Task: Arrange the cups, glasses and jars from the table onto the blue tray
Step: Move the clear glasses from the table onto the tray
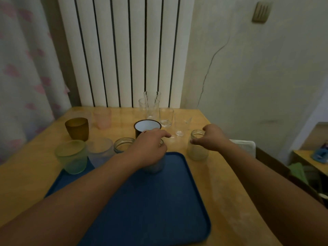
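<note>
A blue tray (pixel 159 201) lies on the wooden table in front of me. My left hand (pixel 150 144) grips a glass jar (pixel 154 166) from above, and the jar stands on the tray's far edge. My right hand (pixel 213 137) holds the rim of a second clear jar (pixel 197 148), which stands on the table just right of the tray. At the tray's far left stand a green frosted cup (pixel 71 157), a pale frosted cup (pixel 101 151) and a ribbed jar (pixel 123 144).
Further back on the table (pixel 227 183) are an amber cup (pixel 77 128), a pink frosted cup (pixel 103 118), a dark enamel mug with a white inside (pixel 146 126) and several clear glasses (pixel 152 107). A white radiator stands behind the table. A chair and a low shelf are at the right.
</note>
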